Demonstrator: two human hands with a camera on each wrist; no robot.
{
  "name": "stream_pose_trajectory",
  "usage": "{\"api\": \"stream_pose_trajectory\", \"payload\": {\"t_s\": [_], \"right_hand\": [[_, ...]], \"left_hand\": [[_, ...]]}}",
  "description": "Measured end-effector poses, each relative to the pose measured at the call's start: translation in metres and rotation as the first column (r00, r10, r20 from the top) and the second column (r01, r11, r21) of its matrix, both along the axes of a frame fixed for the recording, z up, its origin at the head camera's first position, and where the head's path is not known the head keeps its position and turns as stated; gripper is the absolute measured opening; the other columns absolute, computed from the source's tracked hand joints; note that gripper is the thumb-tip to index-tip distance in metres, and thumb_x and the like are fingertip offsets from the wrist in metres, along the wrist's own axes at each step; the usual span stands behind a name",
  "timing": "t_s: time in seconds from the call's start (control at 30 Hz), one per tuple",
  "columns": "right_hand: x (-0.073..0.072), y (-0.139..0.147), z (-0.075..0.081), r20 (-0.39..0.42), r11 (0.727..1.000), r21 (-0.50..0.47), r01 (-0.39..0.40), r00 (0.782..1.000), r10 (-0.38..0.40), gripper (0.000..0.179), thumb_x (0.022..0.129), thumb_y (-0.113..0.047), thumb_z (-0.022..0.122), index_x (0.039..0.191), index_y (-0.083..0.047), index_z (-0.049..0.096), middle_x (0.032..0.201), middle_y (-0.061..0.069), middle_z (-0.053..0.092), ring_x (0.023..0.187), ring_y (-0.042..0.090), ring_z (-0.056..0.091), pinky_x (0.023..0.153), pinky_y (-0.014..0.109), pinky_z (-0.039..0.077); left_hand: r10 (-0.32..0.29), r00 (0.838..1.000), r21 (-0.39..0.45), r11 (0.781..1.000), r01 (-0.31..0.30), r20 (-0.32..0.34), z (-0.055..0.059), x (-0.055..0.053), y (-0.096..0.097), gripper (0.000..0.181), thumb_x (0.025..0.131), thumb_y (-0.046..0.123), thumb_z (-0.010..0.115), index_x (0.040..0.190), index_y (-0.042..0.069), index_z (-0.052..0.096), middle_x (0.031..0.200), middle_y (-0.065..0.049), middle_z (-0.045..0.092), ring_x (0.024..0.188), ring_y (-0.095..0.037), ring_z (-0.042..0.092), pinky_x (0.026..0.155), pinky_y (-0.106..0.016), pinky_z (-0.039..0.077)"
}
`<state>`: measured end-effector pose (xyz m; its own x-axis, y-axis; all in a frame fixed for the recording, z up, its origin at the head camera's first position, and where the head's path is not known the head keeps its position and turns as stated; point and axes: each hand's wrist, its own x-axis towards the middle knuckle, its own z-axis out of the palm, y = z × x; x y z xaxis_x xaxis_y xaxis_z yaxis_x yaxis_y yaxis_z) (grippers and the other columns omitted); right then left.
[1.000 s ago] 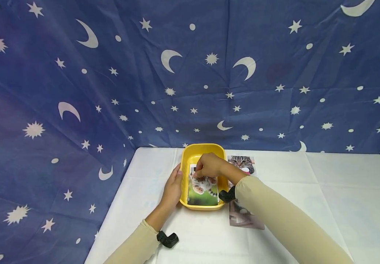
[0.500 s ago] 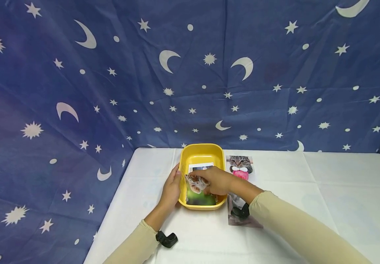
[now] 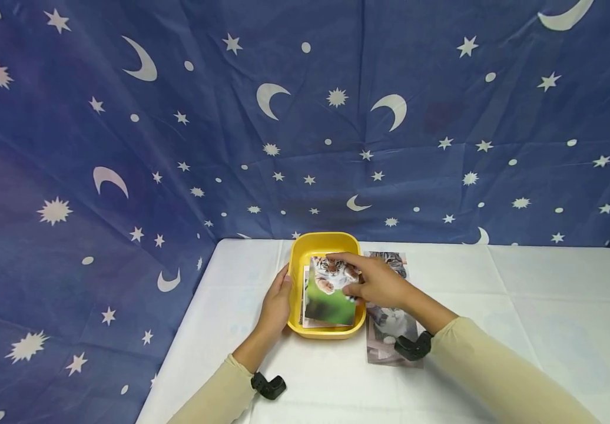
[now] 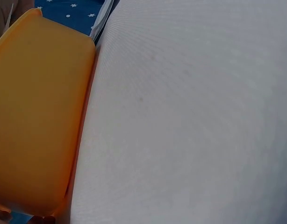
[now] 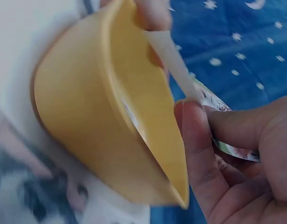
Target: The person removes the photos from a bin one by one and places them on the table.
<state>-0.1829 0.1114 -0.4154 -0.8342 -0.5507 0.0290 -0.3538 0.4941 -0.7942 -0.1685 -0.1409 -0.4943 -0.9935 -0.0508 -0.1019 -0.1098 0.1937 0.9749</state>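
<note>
A yellow plastic tray (image 3: 327,334) stands on the white table in the head view. My left hand (image 3: 275,306) holds its left side, thumb by the rim. In the left wrist view the tray's outer wall (image 4: 40,112) fills the left side, and only bits of fingers show at the bottom corner. My right hand (image 3: 379,282) pinches a tiger cub photo (image 3: 331,303) by its right edge, above the tray. Under it lie other photos (image 3: 305,321), mostly covered. From the right wrist, thumb and fingers (image 5: 197,126) press the photo (image 5: 213,100) between them.
Cat photos (image 3: 390,341) lie on the table right of the tray, partly under my right forearm. A dark blue cloth (image 3: 337,118) with moons and stars hangs behind and to the left. The white-covered table (image 3: 496,294) stretches to the right.
The tiger cub photo has come up off the stack and shifted toward the upper right, held by my right hand, which moved right. My left hand has stayed at the tray's side.
</note>
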Motion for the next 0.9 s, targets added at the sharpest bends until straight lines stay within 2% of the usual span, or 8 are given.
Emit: {"api": "stream_pose_trajectory", "payload": {"t_s": [0.1,0.27,0.4,0.53,0.67,0.77,0.9], "right_hand": [[0.003,0.028,0.006,0.081,0.997,-0.063,0.051,0.996,-0.046,0.076,0.091,-0.005,0.076,0.154,-0.031,0.045,0.096,0.011,0.053,0.059,0.018,0.065,0.055,0.036,0.061],[0.012,0.090,0.007,0.102,0.987,-0.060,0.147,0.985,-0.140,0.069,0.092,-0.004,0.075,0.151,-0.027,0.049,0.100,0.013,0.046,0.068,0.018,0.060,0.060,0.037,0.062],[0.025,0.136,-0.006,0.109,0.986,-0.035,0.165,0.981,-0.160,0.067,0.093,-0.007,0.074,0.151,-0.026,0.048,0.098,0.013,0.043,0.066,0.012,0.057,0.058,0.036,0.060],[0.041,0.173,-0.026,0.158,0.986,-0.022,0.166,0.974,-0.161,0.068,0.093,-0.009,0.073,0.154,-0.020,0.044,0.097,0.012,0.039,0.062,0.007,0.050,0.051,0.032,0.053],[0.051,0.190,-0.041,0.211,0.984,0.026,0.175,0.961,-0.176,0.067,0.094,-0.016,0.074,0.152,-0.020,0.042,0.099,0.012,0.039,0.062,0.008,0.052,0.050,0.030,0.051],[0.055,0.194,-0.049,0.213,0.982,0.071,0.174,0.959,-0.185,0.062,0.093,-0.018,0.076,0.147,-0.023,0.047,0.098,0.011,0.041,0.063,0.007,0.053,0.051,0.030,0.053],[0.059,0.195,-0.056,0.080,0.978,0.121,0.168,0.981,-0.178,0.057,0.090,-0.016,0.078,0.141,-0.023,0.054,0.093,0.006,0.044,0.059,0.001,0.042,0.050,0.025,0.045]], "left_hand": [[0.002,1.000,-0.018,1.000,-0.002,0.011,-0.001,0.000,0.000,0.050,0.112,0.037,0.036,0.160,0.022,0.037,0.165,-0.005,0.037,0.156,-0.032,0.025,0.129,-0.053,0.018],[0.006,1.000,-0.033,0.999,-0.006,0.026,-0.003,0.000,0.000,0.051,0.112,0.038,0.036,0.160,0.023,0.036,0.166,-0.004,0.035,0.157,-0.032,0.023,0.129,-0.054,0.016],[0.010,1.000,-0.043,0.999,-0.009,0.027,-0.003,0.000,0.000,0.051,0.112,0.038,0.036,0.160,0.022,0.036,0.166,-0.005,0.035,0.157,-0.033,0.022,0.129,-0.055,0.016],[0.013,0.999,-0.058,0.998,-0.011,0.043,-0.003,0.000,-0.001,0.052,0.111,0.040,0.035,0.160,0.023,0.035,0.166,-0.004,0.035,0.157,-0.031,0.023,0.129,-0.054,0.016],[0.018,0.999,-0.060,0.998,-0.015,0.042,-0.002,0.000,-0.002,0.051,0.112,0.039,0.035,0.160,0.023,0.036,0.166,-0.004,0.035,0.157,-0.031,0.023,0.129,-0.054,0.017],[0.024,0.999,-0.053,0.998,-0.022,0.036,-0.001,0.000,-0.001,0.050,0.111,0.039,0.036,0.159,0.025,0.037,0.166,-0.003,0.035,0.157,-0.031,0.023,0.129,-0.053,0.017],[0.023,0.999,-0.045,0.999,-0.021,0.041,-0.001,-0.001,0.000,0.050,0.111,0.041,0.036,0.159,0.027,0.038,0.166,-0.002,0.036,0.157,-0.030,0.023,0.129,-0.053,0.017]]}}
